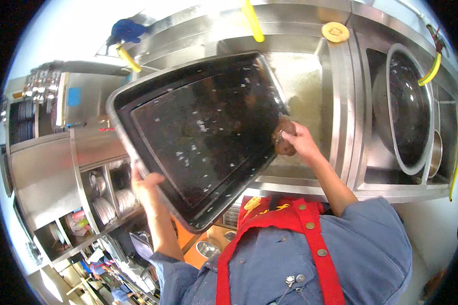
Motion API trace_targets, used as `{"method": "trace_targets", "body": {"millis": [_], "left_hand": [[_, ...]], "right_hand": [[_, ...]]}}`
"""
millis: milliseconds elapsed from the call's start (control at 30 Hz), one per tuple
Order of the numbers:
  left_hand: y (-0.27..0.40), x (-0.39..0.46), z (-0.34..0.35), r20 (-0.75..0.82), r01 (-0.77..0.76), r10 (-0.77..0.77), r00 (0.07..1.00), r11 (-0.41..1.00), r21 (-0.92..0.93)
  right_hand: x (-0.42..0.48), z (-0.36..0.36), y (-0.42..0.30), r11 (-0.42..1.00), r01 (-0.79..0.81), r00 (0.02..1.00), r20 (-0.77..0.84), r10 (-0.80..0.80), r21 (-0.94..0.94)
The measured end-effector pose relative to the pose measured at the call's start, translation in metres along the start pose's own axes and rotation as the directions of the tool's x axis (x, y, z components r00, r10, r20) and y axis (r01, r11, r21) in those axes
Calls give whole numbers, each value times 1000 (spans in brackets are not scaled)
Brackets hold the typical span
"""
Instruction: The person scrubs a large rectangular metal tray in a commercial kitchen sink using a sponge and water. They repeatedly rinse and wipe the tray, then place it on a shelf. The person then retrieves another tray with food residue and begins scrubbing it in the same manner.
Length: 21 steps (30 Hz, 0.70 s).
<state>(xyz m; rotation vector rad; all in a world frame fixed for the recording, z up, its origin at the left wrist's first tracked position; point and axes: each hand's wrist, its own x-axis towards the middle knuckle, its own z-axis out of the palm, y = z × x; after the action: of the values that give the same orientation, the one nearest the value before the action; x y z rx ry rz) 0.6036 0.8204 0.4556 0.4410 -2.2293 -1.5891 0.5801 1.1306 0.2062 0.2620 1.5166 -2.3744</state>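
Note:
A large dark rectangular baking tray (202,133) is held tilted over a stainless steel sink basin (303,80). White flecks, perhaps suds or light glints, dot its black inner surface. My left hand (147,183) grips the tray's left rim, thumb over the edge. At the opposite rim, my right hand (301,141) holds a brown scrubbing pad (285,137), which appears to touch the tray's right edge. The tray hides the left part of the basin.
A big metal bowl (408,110) leans in the right-hand sink. A round tan scrubber (335,32) lies on the back ledge. Yellow tubes (254,23) hang over the basins. To the left are steel shelves holding stacked plates (104,211); below sits a small metal bowl (208,249).

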Motion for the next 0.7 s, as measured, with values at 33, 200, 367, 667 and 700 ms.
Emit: {"method": "trace_targets", "body": {"millis": [33,200,367,667,700], "left_hand": [[-2,30,15,55,5,-2,998,999,-51],[-13,41,30,228,161,-124,966,975,-151],[3,85,52,253,80,-91,963,995,53],[-34,102,38,308,203,-216,927,976,71],[-34,104,38,318,222,-229,920,973,59]], "right_hand": [[11,26,-19,987,158,983,88,-159,13],[31,165,-58,704,632,775,275,-569,-323],[143,262,-92,292,891,406,321,-856,-348],[241,140,-23,448,560,688,89,-721,-696],[247,114,2,487,464,713,-15,-701,-740]]}}
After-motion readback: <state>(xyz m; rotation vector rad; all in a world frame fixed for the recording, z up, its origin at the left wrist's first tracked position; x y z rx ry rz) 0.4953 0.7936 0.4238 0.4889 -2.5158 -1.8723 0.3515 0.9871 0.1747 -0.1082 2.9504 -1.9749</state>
